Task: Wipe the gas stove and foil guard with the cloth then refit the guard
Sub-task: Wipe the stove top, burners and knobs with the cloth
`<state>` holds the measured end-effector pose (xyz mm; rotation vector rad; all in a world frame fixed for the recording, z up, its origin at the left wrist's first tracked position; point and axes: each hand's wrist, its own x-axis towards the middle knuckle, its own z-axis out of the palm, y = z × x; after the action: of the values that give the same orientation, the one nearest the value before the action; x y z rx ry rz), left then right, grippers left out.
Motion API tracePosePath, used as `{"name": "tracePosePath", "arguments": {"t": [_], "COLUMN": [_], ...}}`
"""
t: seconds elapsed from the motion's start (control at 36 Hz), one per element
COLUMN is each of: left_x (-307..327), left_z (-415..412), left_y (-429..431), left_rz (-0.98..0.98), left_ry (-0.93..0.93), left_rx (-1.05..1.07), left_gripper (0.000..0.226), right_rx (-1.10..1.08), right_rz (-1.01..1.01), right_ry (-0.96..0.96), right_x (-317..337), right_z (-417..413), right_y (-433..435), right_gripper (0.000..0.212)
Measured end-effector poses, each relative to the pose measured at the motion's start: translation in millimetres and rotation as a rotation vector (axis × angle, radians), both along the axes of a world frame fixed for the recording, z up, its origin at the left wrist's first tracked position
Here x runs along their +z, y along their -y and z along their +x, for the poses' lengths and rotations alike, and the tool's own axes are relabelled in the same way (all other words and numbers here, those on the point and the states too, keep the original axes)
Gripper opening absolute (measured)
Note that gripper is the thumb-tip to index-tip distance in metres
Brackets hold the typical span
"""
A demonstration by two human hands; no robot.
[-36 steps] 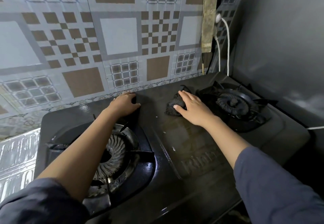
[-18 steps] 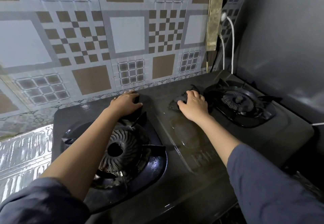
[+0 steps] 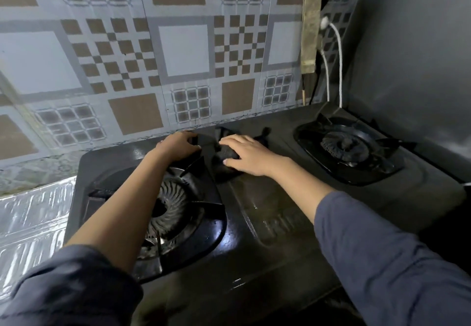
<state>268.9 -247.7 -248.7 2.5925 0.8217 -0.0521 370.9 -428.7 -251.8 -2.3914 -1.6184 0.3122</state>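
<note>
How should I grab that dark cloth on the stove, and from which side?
Take the cloth by its bunched hump, from above and the front, as the right hand does. It lies crumpled on the flat stove top, with the tiled wall close behind.

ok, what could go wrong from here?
1. The cloth under the right hand sits beside a raised prong of the left burner grate; it could snag.
2. The stove top looks wet, and a power strip with a white cable hangs behind the right burner; wiping that way might carry moisture toward them.
</note>
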Motion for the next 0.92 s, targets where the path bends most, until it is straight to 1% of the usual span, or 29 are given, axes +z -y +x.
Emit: {"name": "tracePosePath", "arguments": {"t": [0.08, 0.17, 0.25, 0.39, 0.47, 0.56, 0.64, 0.69, 0.75, 0.81, 0.92], "left_x": [4, 4, 3, 1, 2, 4, 3, 1, 0, -1, -4], "left_z": [3, 7, 14, 23, 22, 21, 20, 19, 18, 17, 16], "left_y": [6, 9, 15, 24, 25, 24, 24, 22, 20, 18, 15], "left_rz": [-0.007, 0.018, 0.041, 0.032, 0.021, 0.02, 0.014, -0.003, -0.017, -0.032, -0.049], "left_ry": [0.002, 0.009, 0.008, 0.01, 0.005, 0.03, 0.043, 0.063, 0.086, 0.098, 0.097], "left_rx": [0.004, -0.005, -0.061, -0.157, -0.171, -0.175, -0.179, -0.186, -0.196, -0.199, -0.202], "left_gripper": [0.047, 0.047, 0.052, 0.05, 0.049, 0.049, 0.048, 0.045, 0.044, 0.05, 0.058], "right_rx": [0.068, 0.025, -0.112, -0.36, -0.476, -0.607, -0.743, -0.797, -0.832, -0.842, -0.744], "right_rz": [-0.01, -0.021, -0.015, 0.055, 0.071, 0.084, 0.076, 0.065, 0.069, 0.086, 0.128], "right_ry": [-0.042, -0.066, -0.073, -0.155, -0.154, -0.112, -0.017, 0.027, 0.034, 0.032, 0.036], "right_x": [3, 5, 5, -2, -4, -6, -10, -13, -14, -14, -16], "right_z": [6, 17, 27, 29, 20, 8, -7, -15, -20, -22, -32], "right_y": [19, 37, 51, 66, 73, 77, 76, 70, 62, 53, 32], "right_gripper": [0.055, 0.054, 0.053, 0.055, 0.055, 0.054, 0.056, 0.057, 0.058, 0.059, 0.062]}}
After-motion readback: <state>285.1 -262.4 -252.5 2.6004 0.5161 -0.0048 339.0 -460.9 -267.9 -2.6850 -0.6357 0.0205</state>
